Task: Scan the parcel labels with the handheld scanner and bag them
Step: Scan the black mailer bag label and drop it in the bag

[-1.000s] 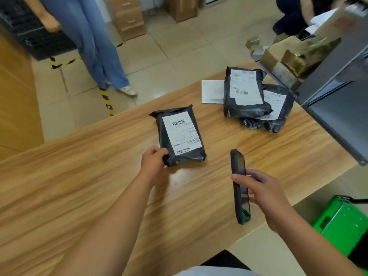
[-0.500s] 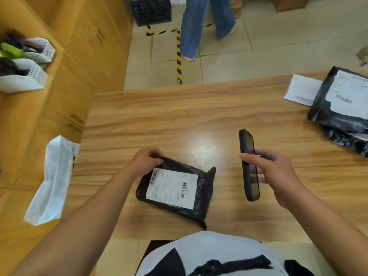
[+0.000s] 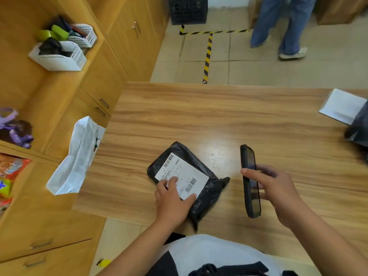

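Left hand (image 3: 173,204) pressing on black parcel (image 3: 208,196), right hand (image 3: 278,188) clasping handheld scanner (image 3: 248,160), wood-grain table (image 3: 219,116), tiled floor (image 3: 249,72), wooden cabinets (image 3: 111,76)

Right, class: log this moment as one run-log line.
left hand presses parcel | right hand holds scanner | white bag untouched

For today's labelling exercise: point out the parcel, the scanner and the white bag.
parcel (image 3: 186,172): head view, on its label.
scanner (image 3: 248,158): head view, upper screen.
white bag (image 3: 78,156): head view, middle of its side.
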